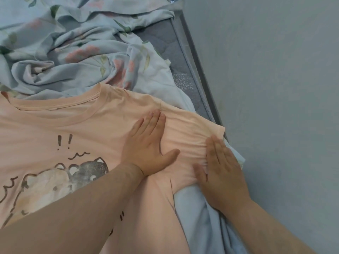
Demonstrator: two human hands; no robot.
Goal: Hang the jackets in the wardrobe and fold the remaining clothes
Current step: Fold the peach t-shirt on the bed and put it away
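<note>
A peach T-shirt (55, 129) with a bear cartoon print lies face up on the bed, its collar towards the top of the view. My left hand (146, 143) presses flat on the shirt near the right shoulder, fingers straight. My right hand (222, 171) lies flat on the right sleeve (190, 131), fingers straight, with the sleeve cloth bunched into wrinkles between the two hands. Neither hand grips anything.
A crumpled pale blue floral bedsheet (73, 52) fills the bed beyond the shirt and runs under it at the right. The grey mattress edge (185, 57) runs diagonally along a plain grey wall (275, 70) on the right.
</note>
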